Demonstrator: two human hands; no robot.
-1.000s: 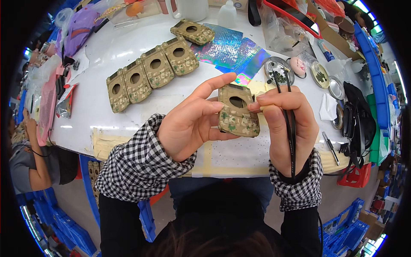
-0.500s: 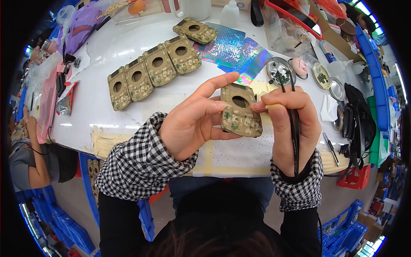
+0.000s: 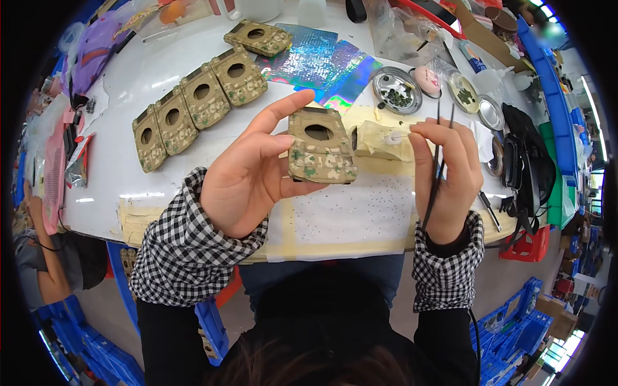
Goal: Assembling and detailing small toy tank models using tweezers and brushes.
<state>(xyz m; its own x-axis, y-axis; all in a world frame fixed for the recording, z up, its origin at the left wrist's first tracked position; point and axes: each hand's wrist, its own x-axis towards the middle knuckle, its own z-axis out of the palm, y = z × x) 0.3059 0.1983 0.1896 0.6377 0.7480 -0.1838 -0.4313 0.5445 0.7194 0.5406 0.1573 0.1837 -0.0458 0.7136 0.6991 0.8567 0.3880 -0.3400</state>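
The left hand (image 3: 248, 183) holds a camouflage-patterned plastic shell (image 3: 320, 146) with a round hole in its top, lifted above the white table (image 3: 161, 77); its fingers (image 3: 283, 109) are clenched round the shell, index along the top edge and thumb beneath. Just to the right of the shell, the right hand (image 3: 447, 174) pinches a small white piece (image 3: 393, 137) between thumb and index fingertip, and the same fingers grip a pair of thin black tweezers (image 3: 438, 167), whose tips stick up past the knuckles. Behind the gap between shell and right hand lies a tan part (image 3: 380, 143) on the table. Below the shell a white sheet dotted with tiny specks (image 3: 351, 215) is taped flat with yellowish masking tape. Up and left of the shell, four more camouflage shells (image 3: 193, 103) stand in a slanting row, with a fifth (image 3: 257, 37) further back. Up and right of the shell lie iridescent foil sheets (image 3: 315, 61) and a round metal dish (image 3: 398, 90) holding small dark bits.
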